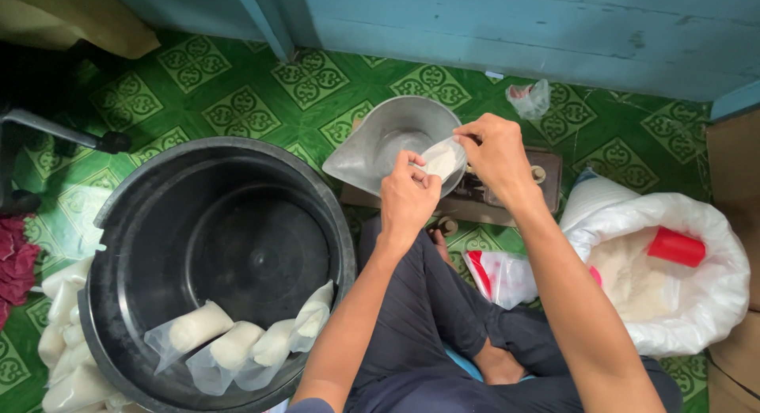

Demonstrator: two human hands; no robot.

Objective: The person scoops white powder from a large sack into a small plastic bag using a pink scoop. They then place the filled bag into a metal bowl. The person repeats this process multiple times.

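— While both hands are up over the dented grey metal scale pan (388,140), what exactly are they holding?

— A small clear plastic bag of white powder (440,161). The left hand (408,199) has its fingers closed on the bag's near edge; the right hand (495,156) pinches the far rim between thumb and fingertips, so the mouth is held open just above the pan.

— Where could it go wrong?

— I'd judge the thin film could slip from either pinch and tip powder into the pan or onto the green patterned floor tiles (237,104).

— And around them?

— A large black plastic tub (158,215) sits to the left, with filled clear bags (237,346) leaning inside its near wall. To the right, a white sack of powder (697,223) stands open with a red cylindrical cup (677,247) in it.
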